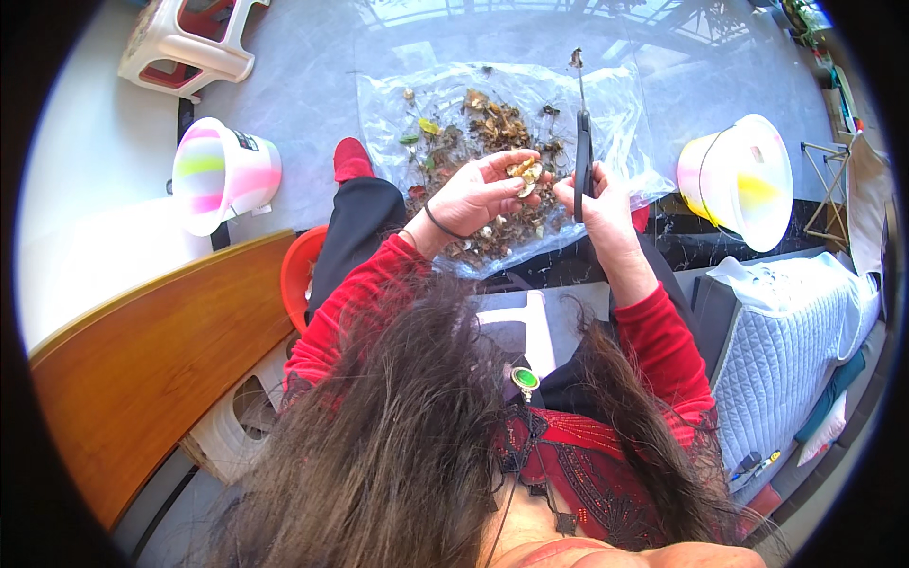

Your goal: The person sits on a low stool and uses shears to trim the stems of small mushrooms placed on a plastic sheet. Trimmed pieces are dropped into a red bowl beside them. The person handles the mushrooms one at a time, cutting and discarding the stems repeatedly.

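My left hand (474, 193) holds a small crinkled piece (527, 176), cream and brown, perhaps a mushroom, between thumb and fingers. In my right hand (605, 206) is a pair of black-handled scissors (584, 145), its blades pointing away from me. A dark scrap (576, 58) shows at the scissors' tip; whether it clings there or lies behind cannot be told. Below both hands a clear plastic sheet (618, 106) covers part of the floor. On it lies a spread of brown dried plant scraps (501, 128), with a few green and yellow leaves and pale bits among them.
Multicoloured plastic buckets stand at the left (248, 167) and right (692, 167). A red basin (292, 277) sits by my left leg, next to a wooden panel (177, 326). White plastic stools (206, 53) are at upper left. A quilted cover (774, 355) drapes furniture at right.
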Motion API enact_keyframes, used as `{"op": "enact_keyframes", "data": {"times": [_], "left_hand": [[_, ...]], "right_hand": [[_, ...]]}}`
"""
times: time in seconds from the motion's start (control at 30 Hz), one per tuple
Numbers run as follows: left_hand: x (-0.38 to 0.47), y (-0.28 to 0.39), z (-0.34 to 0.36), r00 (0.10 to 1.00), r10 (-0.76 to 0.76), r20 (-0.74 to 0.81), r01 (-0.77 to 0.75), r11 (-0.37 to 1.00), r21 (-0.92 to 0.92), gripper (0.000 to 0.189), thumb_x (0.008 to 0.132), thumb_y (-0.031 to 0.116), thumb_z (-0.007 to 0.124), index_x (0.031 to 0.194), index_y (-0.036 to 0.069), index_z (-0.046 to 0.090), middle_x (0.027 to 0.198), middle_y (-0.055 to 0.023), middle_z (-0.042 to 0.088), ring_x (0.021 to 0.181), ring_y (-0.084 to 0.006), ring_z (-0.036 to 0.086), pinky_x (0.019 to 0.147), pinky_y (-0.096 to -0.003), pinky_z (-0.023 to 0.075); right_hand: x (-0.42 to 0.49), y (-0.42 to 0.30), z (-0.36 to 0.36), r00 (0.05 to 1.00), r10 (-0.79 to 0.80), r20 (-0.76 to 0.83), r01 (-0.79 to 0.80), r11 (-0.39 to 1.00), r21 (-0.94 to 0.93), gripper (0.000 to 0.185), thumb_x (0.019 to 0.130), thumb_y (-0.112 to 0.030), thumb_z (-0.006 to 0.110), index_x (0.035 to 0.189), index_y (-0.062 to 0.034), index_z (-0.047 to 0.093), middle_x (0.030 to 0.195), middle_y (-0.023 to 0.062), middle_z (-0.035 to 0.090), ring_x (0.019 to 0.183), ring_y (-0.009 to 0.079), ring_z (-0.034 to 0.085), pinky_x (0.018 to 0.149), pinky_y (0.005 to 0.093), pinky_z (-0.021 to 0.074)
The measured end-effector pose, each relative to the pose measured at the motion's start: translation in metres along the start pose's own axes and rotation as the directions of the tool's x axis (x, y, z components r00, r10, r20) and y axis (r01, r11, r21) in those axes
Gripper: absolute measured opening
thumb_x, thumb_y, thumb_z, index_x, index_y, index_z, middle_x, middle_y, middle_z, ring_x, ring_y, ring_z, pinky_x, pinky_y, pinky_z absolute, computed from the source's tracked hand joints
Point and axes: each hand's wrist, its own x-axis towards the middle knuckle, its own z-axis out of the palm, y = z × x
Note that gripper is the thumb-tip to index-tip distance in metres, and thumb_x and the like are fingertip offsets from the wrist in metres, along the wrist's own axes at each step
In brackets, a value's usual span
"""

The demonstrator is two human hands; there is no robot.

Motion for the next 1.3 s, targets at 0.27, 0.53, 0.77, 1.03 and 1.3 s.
{"op": "enact_keyframes", "data": {"times": [0.27, 0.53, 0.77, 1.03, 1.3], "left_hand": [[0.003, -0.004, 0.003, 0.999, 0.052, -0.017, -0.051, 0.997, 0.052, 0.051, 0.088, 0.012, 0.061, 0.134, 0.006, 0.042, 0.118, -0.0106, 0.058, 0.096, -0.0153, 0.061, 0.081, -0.024, 0.0501], [0.005, -0.009, 0.009, 0.995, 0.096, -0.011, -0.092, 0.975, 0.204, 0.049, 0.088, 0.011, 0.061, 0.134, 0.005, 0.043, 0.109, -0.0053, 0.062, 0.092, -0.0098, 0.06, 0.076, -0.0235, 0.0512], [0.005, -0.01, 0.005, 0.992, 0.13, 0.004, -0.125, 0.951, 0.284, 0.047, 0.088, 0.009, 0.061, 0.132, 0.004, 0.044, 0.109, -0.0051, 0.061, 0.091, -0.0084, 0.059, 0.075, -0.0231, 0.0501], [0.005, -0.014, 0.005, 0.985, 0.17, -0.016, -0.158, 0.943, 0.292, 0.043, 0.088, 0.007, 0.06, 0.129, 0.004, 0.047, 0.111, -0.0049, 0.06, 0.094, -0.0113, 0.06, 0.079, -0.0244, 0.0495], [0.004, -0.006, -0.013, 0.987, 0.034, -0.155, -0.06, 0.984, -0.166, 0.041, 0.088, 0.01, 0.061, 0.127, 0.004, 0.048, 0.108, -0.0049, 0.059, 0.09, -0.0175, 0.062, 0.078, -0.0265, 0.0516]], "right_hand": [[-0.003, -0.004, 0.006, 0.998, 0.043, 0.038, -0.045, 0.998, 0.053, 0.031, 0.073, -0.015, 0.075, 0.093, 0.0015, 0.058, 0.081, 0.0049, 0.063, 0.069, 0.0074, 0.057, 0.061, 0.0213, 0.0457], [-0.002, 0.001, 0.005, 0.998, 0.049, 0.043, -0.052, 0.996, 0.069, 0.029, 0.073, -0.013, 0.073, 0.093, 0.0014, 0.058, 0.08, 0.005, 0.063, 0.067, 0.0074, 0.056, 0.06, 0.021, 0.0446], [0.0, 0.004, 0.007, 0.999, 0.021, 0.044, -0.023, 0.999, 0.033, 0.027, 0.072, -0.012, 0.072, 0.091, 0.0004, 0.057, 0.078, 0.0046, 0.062, 0.066, 0.0077, 0.056, 0.058, 0.0218, 0.0446], [0.001, 0.006, 0.008, 1.0, 0.005, 0.023, -0.005, 1.0, 0.005, 0.027, 0.072, -0.011, 0.073, 0.09, -0.0014, 0.055, 0.073, 0.0013, 0.057, 0.06, 0.007, 0.051, 0.055, 0.0209, 0.0413], [0.003, -0.004, -0.004, 0.997, -0.018, -0.078, 0.018, 1.0, 0.006, 0.031, 0.072, -0.015, 0.075, 0.089, 0.0016, 0.056, 0.075, 0.0016, 0.058, 0.066, 0.0067, 0.052, 0.059, 0.022, 0.0441]]}}
